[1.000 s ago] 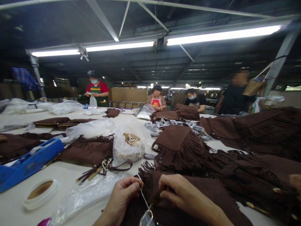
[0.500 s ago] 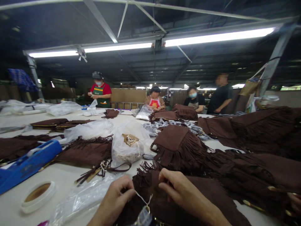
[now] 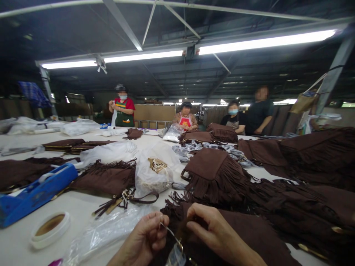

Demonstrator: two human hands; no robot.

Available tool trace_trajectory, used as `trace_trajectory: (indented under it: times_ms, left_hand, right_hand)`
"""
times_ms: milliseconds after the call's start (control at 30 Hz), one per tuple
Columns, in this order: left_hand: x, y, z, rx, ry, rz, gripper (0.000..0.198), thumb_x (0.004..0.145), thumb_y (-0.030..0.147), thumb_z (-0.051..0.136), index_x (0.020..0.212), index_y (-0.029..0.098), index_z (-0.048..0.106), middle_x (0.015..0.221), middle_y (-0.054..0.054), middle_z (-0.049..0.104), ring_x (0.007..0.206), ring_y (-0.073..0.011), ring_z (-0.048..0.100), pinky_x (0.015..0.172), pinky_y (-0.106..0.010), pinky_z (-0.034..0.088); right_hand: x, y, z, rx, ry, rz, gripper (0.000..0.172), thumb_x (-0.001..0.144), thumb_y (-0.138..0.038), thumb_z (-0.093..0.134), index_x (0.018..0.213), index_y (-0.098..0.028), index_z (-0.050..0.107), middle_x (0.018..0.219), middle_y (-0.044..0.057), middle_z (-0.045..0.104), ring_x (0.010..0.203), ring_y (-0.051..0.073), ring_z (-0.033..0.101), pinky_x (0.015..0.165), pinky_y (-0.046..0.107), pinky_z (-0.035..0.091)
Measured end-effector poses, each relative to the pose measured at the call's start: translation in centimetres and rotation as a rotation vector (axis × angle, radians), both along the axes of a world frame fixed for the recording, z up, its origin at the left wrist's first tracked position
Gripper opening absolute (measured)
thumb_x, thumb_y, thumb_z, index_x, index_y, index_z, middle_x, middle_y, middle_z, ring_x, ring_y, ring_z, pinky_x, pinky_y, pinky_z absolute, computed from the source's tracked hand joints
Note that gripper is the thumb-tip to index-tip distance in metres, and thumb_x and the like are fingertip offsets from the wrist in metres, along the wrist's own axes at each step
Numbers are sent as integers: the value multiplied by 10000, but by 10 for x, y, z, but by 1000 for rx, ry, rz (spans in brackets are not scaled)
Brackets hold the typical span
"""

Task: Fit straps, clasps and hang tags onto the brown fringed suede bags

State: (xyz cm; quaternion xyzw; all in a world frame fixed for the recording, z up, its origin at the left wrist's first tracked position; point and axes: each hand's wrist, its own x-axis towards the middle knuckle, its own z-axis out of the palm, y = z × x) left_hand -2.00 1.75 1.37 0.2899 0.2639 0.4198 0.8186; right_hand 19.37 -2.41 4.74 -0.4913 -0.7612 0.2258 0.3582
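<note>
My left hand (image 3: 144,236) is closed in a pinch on a thin white string (image 3: 169,229). That string runs down to a gold-coloured metal ring (image 3: 181,245), where a small piece wrapped in clear plastic (image 3: 176,255) hangs. To the right, my right hand (image 3: 212,227) is curled, with thumb and forefinger close together; what it holds, if anything, is hidden. Both hands are over a dark brown fringed bag (image 3: 246,232) lying on the table in front of me. Another brown fringed bag (image 3: 206,162) lies just beyond it.
A clear plastic bag (image 3: 97,231), a tape roll (image 3: 50,229) and a blue tape dispenser (image 3: 39,192) lie to the left. A white plastic bag of strings (image 3: 154,171) stands ahead. Brown bags are heaped at right (image 3: 313,155). Several people are at the table's far side.
My left hand has shifted slightly right and its fingers have curled in tighter around the string's end. My right hand has hardly moved. The view has swung a little left.
</note>
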Motion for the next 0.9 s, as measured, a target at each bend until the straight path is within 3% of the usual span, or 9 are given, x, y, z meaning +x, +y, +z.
trace_trajectory:
  times_ms: [200,400,567,733,900]
  left_hand:
    - [4,0,-4,37,-14,66,440,454,204,923,857,117,769,724,-23,642,578,-70,479,475,-179,292]
    - [3,-2,-4,125,102,126,309,485,203,904,755,134,771,650,-29,676,586,-93,542,585,-199,408]
    - [0,2,-4,103,89,166,345,535,202,901,842,156,751,738,-25,706,651,-110,605,664,-215,458]
    - [0,1,-6,93,48,121,384,554,198,896,895,142,728,759,-43,713,664,-144,648,672,-247,489]
    - [1,3,-11,68,51,150,404,559,168,894,925,132,727,777,-57,727,639,-125,651,640,-211,491]
  right_hand:
    - [-3,1,-2,1,64,-24,78,827,-182,551,754,-199,570,719,-23,595,670,148,534,619,239,382]
    - [-10,4,-6,-24,185,-95,109,850,-251,522,767,-201,570,719,-17,587,694,165,537,638,253,398]
    - [-8,3,-8,71,203,-160,168,883,-309,519,745,-214,527,643,-28,583,610,154,558,588,247,409]
    - [-14,-2,-13,131,252,-101,182,918,-293,509,748,-226,500,601,-36,610,496,126,566,517,220,424]
    - [-18,-4,-16,293,177,-34,184,925,-232,497,741,-226,491,640,-25,597,535,117,578,509,196,417]
